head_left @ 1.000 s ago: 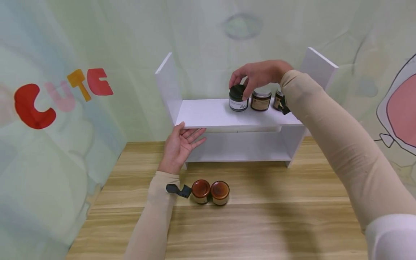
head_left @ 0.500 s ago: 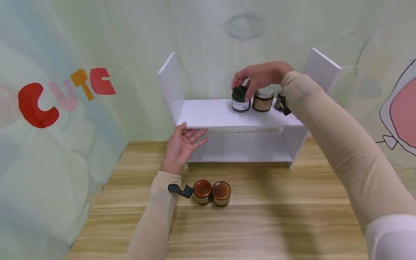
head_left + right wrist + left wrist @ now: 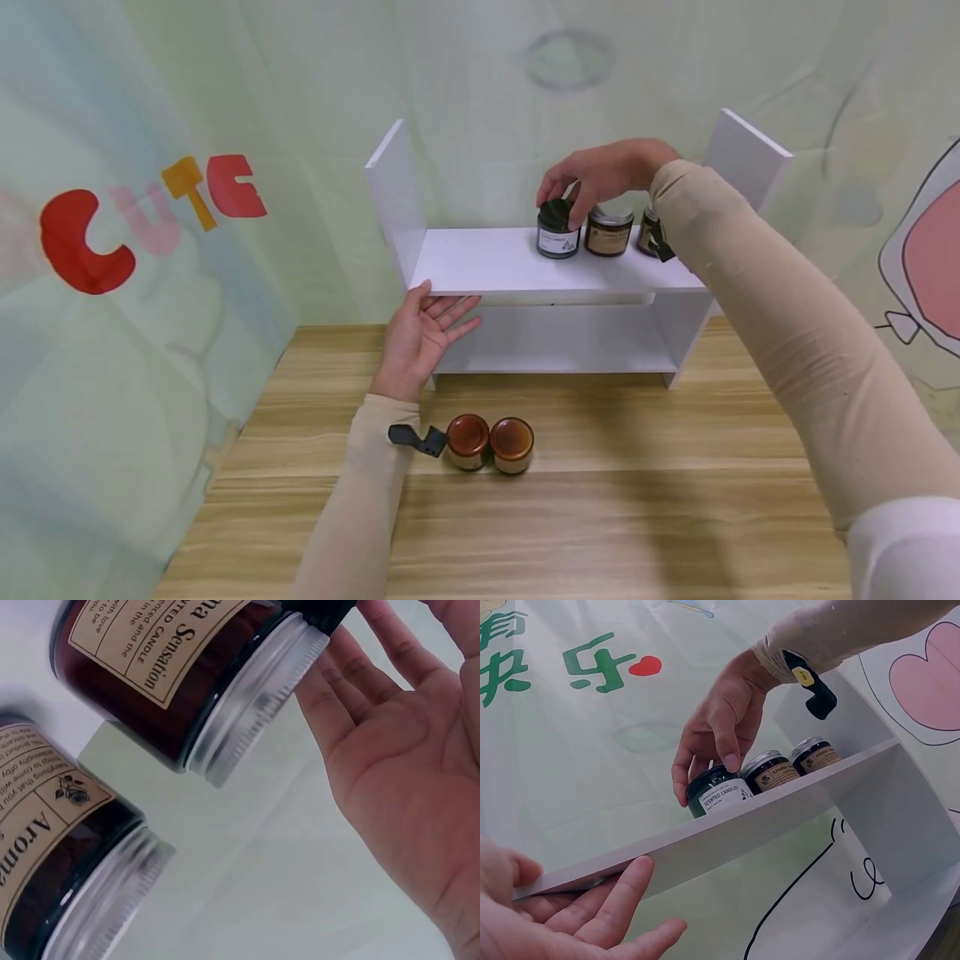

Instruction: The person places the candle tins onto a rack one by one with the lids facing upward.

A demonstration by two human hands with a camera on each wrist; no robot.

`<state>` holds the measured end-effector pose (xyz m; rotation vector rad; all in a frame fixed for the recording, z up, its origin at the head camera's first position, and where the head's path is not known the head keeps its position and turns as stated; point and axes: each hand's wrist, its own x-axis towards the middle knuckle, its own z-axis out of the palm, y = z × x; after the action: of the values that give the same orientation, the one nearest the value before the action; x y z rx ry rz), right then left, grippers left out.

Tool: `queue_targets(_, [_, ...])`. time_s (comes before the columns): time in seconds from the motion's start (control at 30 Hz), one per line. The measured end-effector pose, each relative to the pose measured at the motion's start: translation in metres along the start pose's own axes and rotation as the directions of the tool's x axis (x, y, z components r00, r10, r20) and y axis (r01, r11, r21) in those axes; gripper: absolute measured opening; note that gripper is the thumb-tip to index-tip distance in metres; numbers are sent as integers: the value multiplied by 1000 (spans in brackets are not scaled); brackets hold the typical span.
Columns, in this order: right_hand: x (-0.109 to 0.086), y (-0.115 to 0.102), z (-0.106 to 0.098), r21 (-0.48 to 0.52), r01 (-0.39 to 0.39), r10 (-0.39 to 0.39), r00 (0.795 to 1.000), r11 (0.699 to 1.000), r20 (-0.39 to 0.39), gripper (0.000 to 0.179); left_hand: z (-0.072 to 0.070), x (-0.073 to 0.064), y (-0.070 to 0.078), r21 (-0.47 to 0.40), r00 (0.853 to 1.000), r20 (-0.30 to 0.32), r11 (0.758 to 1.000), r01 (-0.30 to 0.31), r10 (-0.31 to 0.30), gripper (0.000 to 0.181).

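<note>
My right hand point(image 3: 603, 177) grips a scented candle jar point(image 3: 558, 242) by its dark lid from above, thumb in front and fingers behind. This dark green jar with a white label stands on the top board of a white shelf point(image 3: 472, 260). To its right stand two amber candle jars with silver lids, the nearer one point(image 3: 609, 233) close beside it and the other point(image 3: 814, 756) partly covered by the right wrist in the head view. My left hand point(image 3: 412, 342) holds the shelf's front left edge, thumb on the board's top and extended fingers beneath it.
Two amber jars, one point(image 3: 468, 442) and another point(image 3: 512, 446), stand side by side on the wooden table point(image 3: 637, 533), near the left wrist's camera mount. Upright panels point(image 3: 393, 196) bound the shelf's sides. A printed cloth point(image 3: 300, 100) hangs behind and to the left.
</note>
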<state>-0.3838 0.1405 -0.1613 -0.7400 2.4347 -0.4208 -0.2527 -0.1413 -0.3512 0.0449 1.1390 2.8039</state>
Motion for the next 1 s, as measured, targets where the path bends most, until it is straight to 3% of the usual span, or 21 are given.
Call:
queue_targets(0.73, [-6, 0, 0, 6, 3, -3, 1000, 1000, 10, 62, 1, 2, -2, 9, 1000, -10, 1000, -1, 1, 26])
queue_targets(1.0, [-20, 6, 0, 45, 82, -80, 995, 996, -62, 64, 1, 4, -3, 7, 1000, -5, 1000, 7, -7, 25])
